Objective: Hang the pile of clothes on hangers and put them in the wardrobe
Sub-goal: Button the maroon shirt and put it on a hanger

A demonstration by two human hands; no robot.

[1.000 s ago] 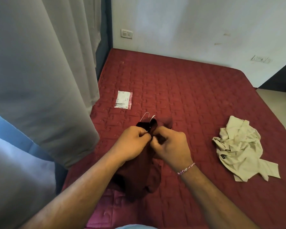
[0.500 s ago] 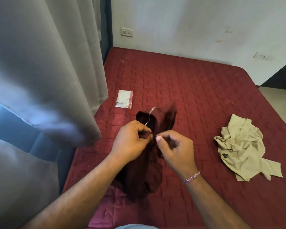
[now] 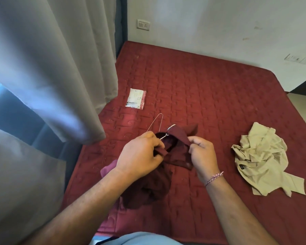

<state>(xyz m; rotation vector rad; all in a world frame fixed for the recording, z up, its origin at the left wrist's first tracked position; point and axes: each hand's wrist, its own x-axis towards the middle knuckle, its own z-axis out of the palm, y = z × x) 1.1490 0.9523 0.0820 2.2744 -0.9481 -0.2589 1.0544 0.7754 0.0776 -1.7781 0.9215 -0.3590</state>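
Red quilted mattress (image 3: 210, 89) fills the room's floor space against a white wall. Over its near-left part both hands work the same maroon shirt (image 3: 155, 183). The left hand (image 3: 140, 156) pinches a fold of the collar together with the neck of a thin wire hanger (image 3: 156, 123), fingers curled; the right hand (image 3: 202, 154) grips the opposite side of the neck opening. The shirt hangs straight below and between the hands, its long axis running back toward the person. One wire loop of the hanger pokes up beyond the left hand, another shows at the collar — the left hand is nearer. Well apart to the right lies a crumpled beige shirt (image 3: 261, 160) with a small dark label, unreadable. A flat plastic packet (image 3: 136, 99) lies farther off — its print is too small to read.
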